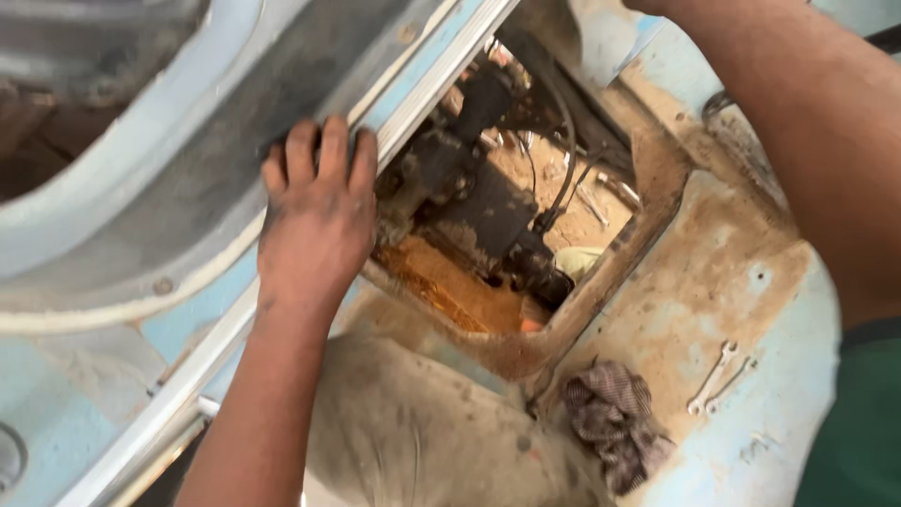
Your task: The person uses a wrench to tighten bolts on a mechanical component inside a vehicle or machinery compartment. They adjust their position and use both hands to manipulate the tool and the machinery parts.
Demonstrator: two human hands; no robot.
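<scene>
Over the floor opening: the camera looks down through a cut-out in a dusty blue vehicle floor onto a dark, greasy mechanical assembly.
Left hand: the left hand lies flat, fingers spread and slack, on the pale metal edge strip beside the opening; it grips nothing and appears to brace the body.
Right hand: only the forearm shows, running out at the top of the frame; whether that hand is clenched or released cannot be told.
Nearby items: a checked rag lies on the floor just below the opening; two spanners rest to its right, well apart from either hand.
Handling advice: in my judgement, keep the bracing palm clear of the opening's sharp rim and grit out of the assembly.
</scene>
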